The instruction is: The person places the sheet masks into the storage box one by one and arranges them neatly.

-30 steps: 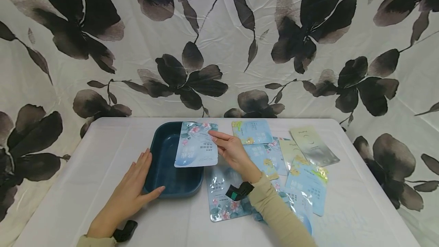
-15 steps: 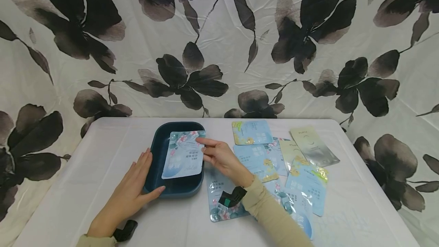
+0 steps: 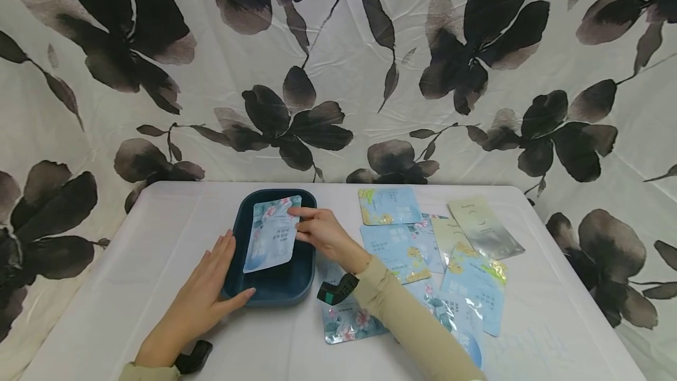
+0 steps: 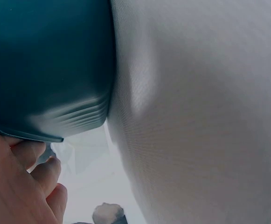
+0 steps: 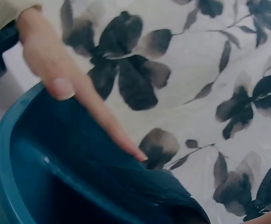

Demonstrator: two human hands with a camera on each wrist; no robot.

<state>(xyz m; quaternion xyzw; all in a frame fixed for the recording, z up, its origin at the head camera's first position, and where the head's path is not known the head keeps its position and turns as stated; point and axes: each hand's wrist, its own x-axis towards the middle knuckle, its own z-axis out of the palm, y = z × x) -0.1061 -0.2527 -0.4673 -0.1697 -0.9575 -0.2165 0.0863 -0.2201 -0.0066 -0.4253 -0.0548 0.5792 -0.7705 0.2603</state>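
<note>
In the head view my right hand (image 3: 330,237) pinches the right edge of a sheet mask packet (image 3: 271,237), pale blue with pink flowers. The packet is over the inside of a dark teal plastic bin (image 3: 280,294), slightly tilted; whether it touches the bottom I cannot tell. My left hand (image 3: 198,296) rests with straight fingers along the bin's left rim, thumb at the near left corner. The left wrist view shows the bin's outer wall (image 4: 51,60) above the left fingers. In the right wrist view, the right index finger (image 5: 109,119) stretches over the bin.
Right of the bin, several other mask packets lie spread and overlapping: blue ones with yellow flowers (image 3: 388,204), blue floral ones (image 3: 354,319), and silver-green ones (image 3: 483,225). They lie on a white-covered table (image 3: 550,322). A floral cloth (image 3: 370,75) hangs behind.
My right hand has carried the floral packet leftward and lower, from the bin's right rim to over its inside. The left hand stays on the bin.
</note>
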